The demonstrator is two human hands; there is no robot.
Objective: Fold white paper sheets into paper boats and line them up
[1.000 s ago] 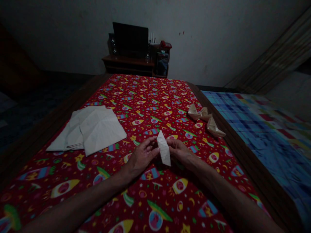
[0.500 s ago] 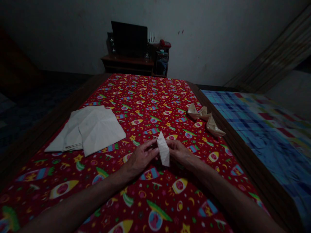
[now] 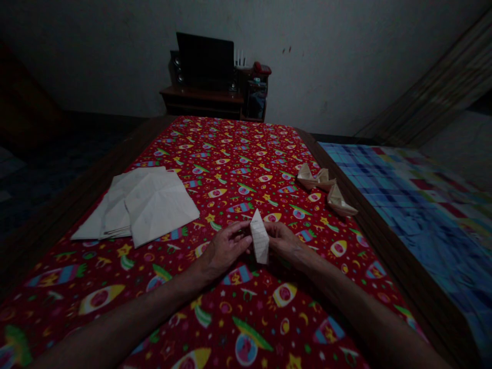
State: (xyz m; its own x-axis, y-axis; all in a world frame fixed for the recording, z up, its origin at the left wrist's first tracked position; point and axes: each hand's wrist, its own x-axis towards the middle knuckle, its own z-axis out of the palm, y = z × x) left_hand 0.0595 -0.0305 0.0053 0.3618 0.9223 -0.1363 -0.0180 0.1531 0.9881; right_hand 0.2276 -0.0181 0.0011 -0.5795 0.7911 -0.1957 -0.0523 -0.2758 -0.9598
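- Left hand [image 3: 227, 247]: fingers gripping folded paper [image 3: 260, 240], left side.
- Right hand [image 3: 285, 242]: gripping its right side.
- Folded paper: between left and right edges of red cloth [image 3: 246, 287].
- Paper stack [image 3: 163, 207]: by left edge.
- Folded boats [image 3: 339, 204]: near right edge.

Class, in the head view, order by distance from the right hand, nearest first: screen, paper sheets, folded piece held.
1. Folded piece, at the right hand
2. Paper sheets, left on the red cloth
3. Screen, beyond the cloth's far end
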